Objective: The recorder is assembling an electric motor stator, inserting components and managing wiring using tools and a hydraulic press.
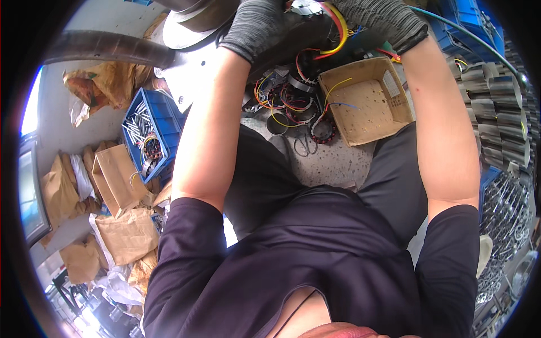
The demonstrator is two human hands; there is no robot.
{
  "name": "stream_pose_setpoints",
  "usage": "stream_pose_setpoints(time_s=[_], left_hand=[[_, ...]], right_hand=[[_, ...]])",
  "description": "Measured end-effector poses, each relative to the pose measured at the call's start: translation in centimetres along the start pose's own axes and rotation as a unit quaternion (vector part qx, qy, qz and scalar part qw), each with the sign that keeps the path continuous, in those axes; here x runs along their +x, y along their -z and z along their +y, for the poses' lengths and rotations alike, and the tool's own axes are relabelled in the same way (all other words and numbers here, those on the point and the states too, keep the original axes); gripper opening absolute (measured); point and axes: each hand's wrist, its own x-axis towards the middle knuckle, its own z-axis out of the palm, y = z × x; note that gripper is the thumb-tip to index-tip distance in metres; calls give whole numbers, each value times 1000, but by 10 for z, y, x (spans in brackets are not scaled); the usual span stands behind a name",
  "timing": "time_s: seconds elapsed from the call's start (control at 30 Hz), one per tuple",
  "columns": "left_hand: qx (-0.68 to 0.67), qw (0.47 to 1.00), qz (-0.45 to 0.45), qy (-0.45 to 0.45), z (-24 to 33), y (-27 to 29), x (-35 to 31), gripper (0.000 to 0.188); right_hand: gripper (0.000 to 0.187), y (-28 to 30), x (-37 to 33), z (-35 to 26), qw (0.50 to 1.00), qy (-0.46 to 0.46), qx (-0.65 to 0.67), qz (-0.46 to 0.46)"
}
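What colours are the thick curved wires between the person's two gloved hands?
The thick curved wires are yellow and red, seen best in the head view.

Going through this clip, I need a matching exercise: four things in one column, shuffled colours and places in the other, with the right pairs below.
Things
1. Thick wires
2. Cardboard box
3. Bin of metal rods
4. Metal cylinders

Descriptions
A. Blue, at the person's left
B. Grey, stacked at the person's far right
C. Yellow and red, between left hand and right hand
D. Tan, open-topped

Pairs: 1-C, 2-D, 3-A, 4-B
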Motion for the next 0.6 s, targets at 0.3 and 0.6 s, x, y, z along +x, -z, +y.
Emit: stream_pose_setpoints(time_s=[0.3,0.6], left_hand=[[-186,973,-3,137,-27,2,4,111],[-135,983,-2,123,-23,-3,8,109]], right_hand=[[18,9,-17,14,991,-8,70,116],[17,22,-32,12,978,-114,174,1]])
